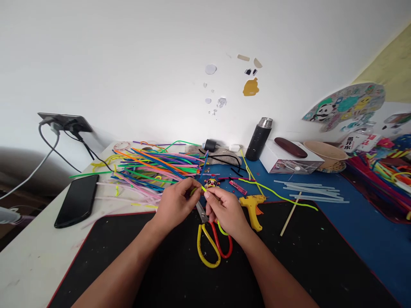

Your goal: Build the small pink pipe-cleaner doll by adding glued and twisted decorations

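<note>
A short yellow-green pipe cleaner (203,188) runs between my two hands at the middle of the view. My left hand (177,201) pinches one part of it, and my right hand (225,209) pinches it just to the right; a curved bit of the same colour shows below my right palm. Under my hands lie scissors (208,256) with one yellow and one red handle, their blades partly hidden. Just beyond my fingertips is a small colourful figure (212,182) with a face. To the right lies a yellow glue gun (253,210).
Many coloured pipe cleaners (154,164) are piled at the back left, near a black phone (77,201). At the back right are a dark flask (259,139), a white box (289,167) and a bowl (326,152). Glue sticks (311,191) and a wooden stick (290,214) lie right.
</note>
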The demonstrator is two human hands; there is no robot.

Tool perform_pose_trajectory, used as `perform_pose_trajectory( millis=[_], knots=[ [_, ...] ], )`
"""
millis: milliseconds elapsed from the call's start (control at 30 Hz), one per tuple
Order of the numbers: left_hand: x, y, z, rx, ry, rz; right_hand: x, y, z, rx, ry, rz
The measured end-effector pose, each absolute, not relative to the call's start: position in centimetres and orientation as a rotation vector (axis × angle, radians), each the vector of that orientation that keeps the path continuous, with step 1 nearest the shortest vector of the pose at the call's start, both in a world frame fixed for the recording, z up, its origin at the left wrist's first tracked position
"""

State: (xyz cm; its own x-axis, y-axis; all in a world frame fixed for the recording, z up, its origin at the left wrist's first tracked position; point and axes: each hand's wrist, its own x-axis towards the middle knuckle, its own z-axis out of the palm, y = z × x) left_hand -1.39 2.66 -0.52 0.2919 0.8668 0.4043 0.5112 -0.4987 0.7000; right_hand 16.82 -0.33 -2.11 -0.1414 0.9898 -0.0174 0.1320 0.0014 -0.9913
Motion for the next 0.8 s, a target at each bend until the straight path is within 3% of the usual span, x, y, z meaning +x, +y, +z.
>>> perform_pose_trajectory(
  millis=[800],
  knots=[
    [-1.68, 2.96, -0.36, 2.091, 1.202, 1.107, 16.58, 0.02, -2.00, -1.249, -1.333, 1.271]
  ],
)
